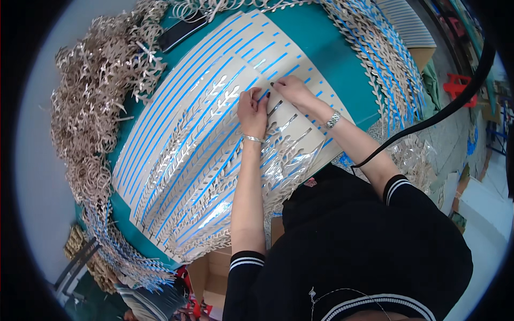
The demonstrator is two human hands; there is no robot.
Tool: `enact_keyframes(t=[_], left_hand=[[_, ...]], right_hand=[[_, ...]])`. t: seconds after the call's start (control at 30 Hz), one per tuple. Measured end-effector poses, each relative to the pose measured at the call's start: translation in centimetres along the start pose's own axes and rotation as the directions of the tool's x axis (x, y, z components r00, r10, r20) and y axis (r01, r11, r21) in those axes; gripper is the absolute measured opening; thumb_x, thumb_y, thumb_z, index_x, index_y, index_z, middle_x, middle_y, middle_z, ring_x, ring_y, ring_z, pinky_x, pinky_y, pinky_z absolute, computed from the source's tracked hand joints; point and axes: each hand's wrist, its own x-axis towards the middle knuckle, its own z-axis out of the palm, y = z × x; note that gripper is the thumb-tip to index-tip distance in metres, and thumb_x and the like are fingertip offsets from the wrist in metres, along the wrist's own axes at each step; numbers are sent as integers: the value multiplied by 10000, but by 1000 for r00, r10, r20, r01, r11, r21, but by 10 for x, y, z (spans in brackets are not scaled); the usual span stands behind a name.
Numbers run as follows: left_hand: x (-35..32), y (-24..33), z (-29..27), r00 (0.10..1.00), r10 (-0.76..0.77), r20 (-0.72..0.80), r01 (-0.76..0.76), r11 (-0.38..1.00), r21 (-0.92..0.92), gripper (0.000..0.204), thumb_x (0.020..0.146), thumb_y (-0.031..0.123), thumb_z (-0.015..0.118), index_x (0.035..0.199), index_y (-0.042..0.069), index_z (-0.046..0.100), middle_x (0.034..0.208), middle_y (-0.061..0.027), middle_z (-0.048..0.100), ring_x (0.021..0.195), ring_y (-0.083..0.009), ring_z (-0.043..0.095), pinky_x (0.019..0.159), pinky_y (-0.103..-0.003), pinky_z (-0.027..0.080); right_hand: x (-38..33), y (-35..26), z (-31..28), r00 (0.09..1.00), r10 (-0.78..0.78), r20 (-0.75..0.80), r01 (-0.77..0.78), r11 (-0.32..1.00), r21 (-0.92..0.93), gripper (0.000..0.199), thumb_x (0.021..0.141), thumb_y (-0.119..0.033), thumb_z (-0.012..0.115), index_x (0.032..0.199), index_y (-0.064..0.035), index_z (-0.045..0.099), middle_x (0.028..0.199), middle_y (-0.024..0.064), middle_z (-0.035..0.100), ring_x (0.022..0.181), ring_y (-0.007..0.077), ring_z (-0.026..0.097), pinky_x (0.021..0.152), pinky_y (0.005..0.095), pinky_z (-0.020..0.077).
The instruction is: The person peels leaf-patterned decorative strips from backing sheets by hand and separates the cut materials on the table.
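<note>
- Here's the patterned sheet (pixel 292 134), right beneath both hands, spread over the green surface (pixel 326 45) from its near edge well toward the far one.
- Left hand (pixel 252 111): fingers curled, tips down at the sheet; whether they grip anything, I can't tell.
- Right hand (pixel 292 90), just beside it: thumb and forefinger drawn together; anything between them is too small to make out.
- And the material! Beige, smooth and thin, striped blue, sliced into leafy vines, with glossy film glinting toward the near edge.
- Over by the left edge, a springy, curling tangle of beige cuttings (pixel 99 75).
- Counting now: two bunches of blue-streaked leafy strands, one along the right edge (pixel 375 59), one at the near-left corner (pixel 120 243).
- One dark, flat phone (pixel 182 35) near the far-left corner.
- One metal watch (pixel 332 119) at the right wrist, one silvery bracelet (pixel 253 139) at the left.
</note>
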Motion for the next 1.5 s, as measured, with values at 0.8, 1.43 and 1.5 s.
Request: enact_keyframes(t=[0.8, 1.43, 1.5], left_hand=[[-5, -31, -65, 526, -190, -829, 121, 982, -148, 148, 808, 57, 464, 701, 29, 563, 589, -60, 519, 521, -156, 473, 479, -287, 367], [-74, 20, -142, 752, -390, -532, -202, 631, -749, 226, 910, 267, 459, 855, 51, 490, 623, 11, 401, 457, -48, 292, 386, -200, 226], [-72, 25, -135, 777, -388, -496, -170, 630, -758, 262, 909, 296, 458, 872, 40, 501, 621, 12, 398, 459, -52, 299, 388, -200, 233]], right_hand=[[-14, 2, 24, 884, -401, -239, 378, 916, -136, 132, 806, -74, 461, 824, 10, 561, 763, 221, 580, 745, 396, 551, 666, 447, 422], [-55, -70, 102, 288, -913, 289, 955, 253, -153, 238, 720, -135, 598, 936, -40, 566, 973, 154, 572, 960, 311, 493, 866, 393, 375], [-54, -70, 109, 291, -880, 375, 956, 260, -133, 177, 718, -124, 597, 876, -45, 590, 928, 143, 589, 944, 305, 504, 862, 387, 378]])
